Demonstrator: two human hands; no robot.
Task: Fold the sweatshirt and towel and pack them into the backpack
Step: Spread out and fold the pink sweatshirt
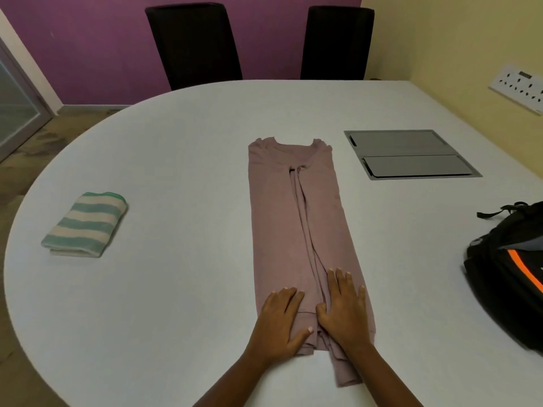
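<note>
Squarely under both palms: hem end of mauve sweatshirt (293,215), folded lengthwise into a narrow strip, collar at far end. Left hand (279,321) and right hand (343,309) flat on the cloth, fingers (340,284) near straight, slightly spread, gripping nothing. Folded striped towel (85,224) well to the left, black backpack (505,274) at right, all on white table (176,142).

Shows bare left hand (279,326) + right hand (343,311), bare forearms (379,376) to frame edge, nails (309,329) short w/ pale tips.

no legible text, label, brand or number on anything in view
</note>
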